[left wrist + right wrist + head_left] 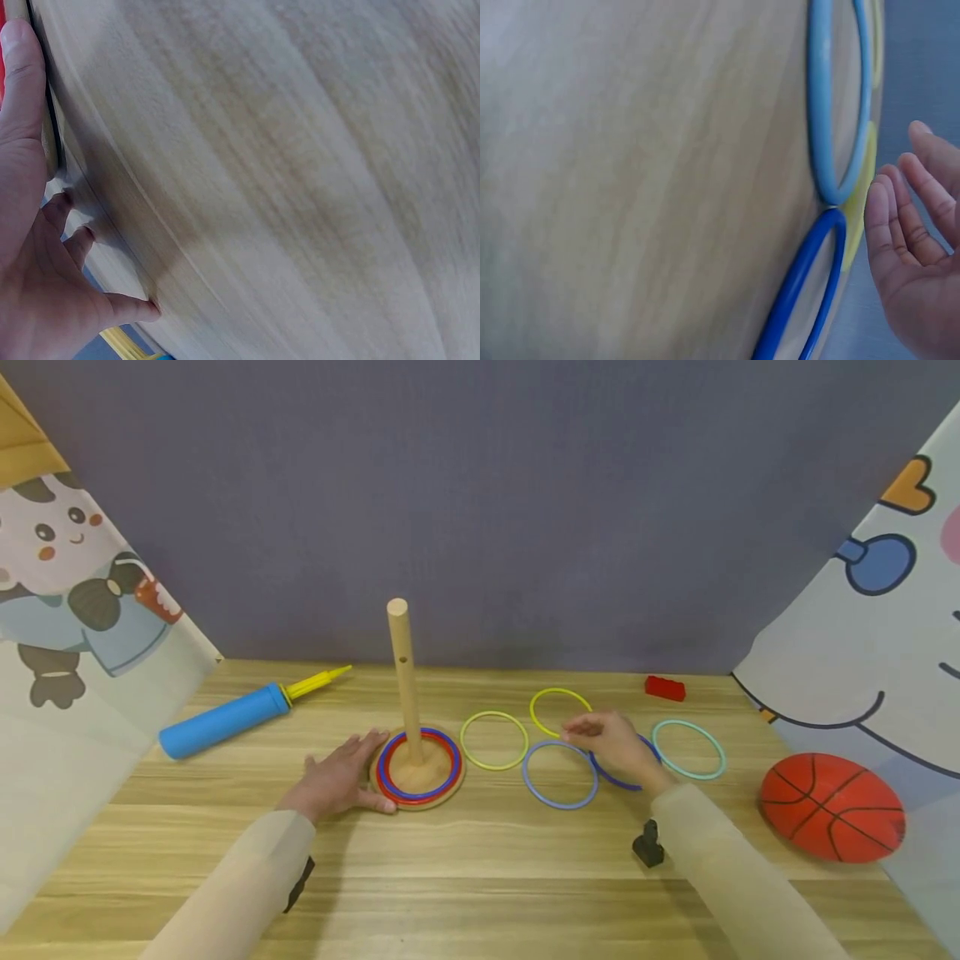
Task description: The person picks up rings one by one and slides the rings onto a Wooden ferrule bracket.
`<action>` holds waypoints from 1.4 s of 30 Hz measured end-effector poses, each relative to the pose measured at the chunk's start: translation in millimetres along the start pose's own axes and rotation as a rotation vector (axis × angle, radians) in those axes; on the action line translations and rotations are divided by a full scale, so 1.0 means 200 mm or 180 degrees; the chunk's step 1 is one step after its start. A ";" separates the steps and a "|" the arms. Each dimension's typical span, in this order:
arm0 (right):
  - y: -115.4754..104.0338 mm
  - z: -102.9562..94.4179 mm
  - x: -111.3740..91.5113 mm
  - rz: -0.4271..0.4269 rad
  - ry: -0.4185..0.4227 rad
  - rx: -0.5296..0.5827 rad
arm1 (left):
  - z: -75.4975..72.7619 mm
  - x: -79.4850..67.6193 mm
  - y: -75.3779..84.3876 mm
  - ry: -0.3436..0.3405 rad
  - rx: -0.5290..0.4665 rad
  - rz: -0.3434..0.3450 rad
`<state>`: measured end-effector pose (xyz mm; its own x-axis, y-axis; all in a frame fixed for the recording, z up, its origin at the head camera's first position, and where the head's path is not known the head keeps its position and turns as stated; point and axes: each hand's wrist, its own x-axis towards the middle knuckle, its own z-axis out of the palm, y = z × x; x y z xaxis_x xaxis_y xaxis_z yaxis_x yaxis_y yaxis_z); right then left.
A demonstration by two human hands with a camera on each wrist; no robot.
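A wooden stand has an upright peg [406, 685] and a round base [415, 777]. On the base, a red ring and a blue ring lie around the peg. My left hand [337, 781] rests beside the base, fingers spread and thumb at its rim; the left wrist view shows its fingertips down on the table. Above the loose rings hovers my right hand [615, 743], fingers gently bent and nothing in them. Below it are a yellow ring [555, 690], a light blue ring [561, 807] and a dark blue ring [618, 785], partly hidden by the hand.
Next to the stand lies a yellow-green ring [492, 768]; a mint ring [688, 777] is to the right. A red toy block [665, 688] sits at the back, a red basketball [832, 807] at the right edge, and a blue and yellow pump [225, 722] at left. A grey wall [480, 527] stands behind.
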<state>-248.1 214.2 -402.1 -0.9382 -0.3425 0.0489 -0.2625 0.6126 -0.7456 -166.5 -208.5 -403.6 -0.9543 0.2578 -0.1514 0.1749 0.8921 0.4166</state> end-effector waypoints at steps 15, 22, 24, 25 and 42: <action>0.06 0.05 0.04 -0.0103 -0.0072 -0.0303 | -0.01 -0.01 0.02 0.0002 0.0010 -0.0011; 0.04 0.06 0.03 -0.0115 -0.0166 -0.0362 | -0.01 0.00 0.02 0.0026 0.0040 -0.0001; 0.03 0.06 0.03 -0.0203 -0.0173 -0.0423 | -0.02 0.00 0.02 0.0014 0.0024 -0.0020; 0.03 0.07 0.04 -0.0255 -0.0164 -0.0452 | -0.02 0.00 0.01 0.0008 0.0022 -0.0021; 0.04 0.04 0.03 -0.0307 -0.0368 -0.0129 | 0.00 0.01 0.00 -0.0022 0.0034 -0.0061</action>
<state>-253.3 211.2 -414.2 -0.8767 -0.4794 0.0405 -0.3612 0.6002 -0.7136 -167.3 -207.7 -403.7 -0.9558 0.2432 -0.1654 0.1593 0.9009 0.4038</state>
